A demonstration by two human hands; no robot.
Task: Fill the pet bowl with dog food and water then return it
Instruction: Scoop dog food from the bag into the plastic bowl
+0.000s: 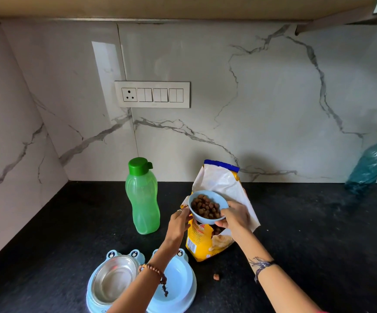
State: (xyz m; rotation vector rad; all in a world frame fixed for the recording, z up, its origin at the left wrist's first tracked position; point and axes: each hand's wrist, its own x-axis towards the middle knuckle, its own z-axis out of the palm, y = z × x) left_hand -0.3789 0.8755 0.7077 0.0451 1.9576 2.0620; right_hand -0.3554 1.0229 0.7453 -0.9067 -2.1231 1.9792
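A small light blue bowl [206, 206] full of brown kibble is held above the open yellow dog food bag [208, 242]. My right hand [235, 216] grips the bowl's right rim. My left hand [179, 222] is closed on the bag's left edge, just beside the bowl. At the counter's near edge sits the light blue double pet bowl stand [189, 297]; its left well holds a steel bowl [113, 279], its right well is bare. A green water bottle [142, 197] with its cap on stands upright left of the bag.
One loose kibble piece [216, 276] lies on the black counter [307, 222] right of the stand. A teal bottle [372, 163] stands at the far right against the marble wall. A switch panel [152, 94] is on the wall above.
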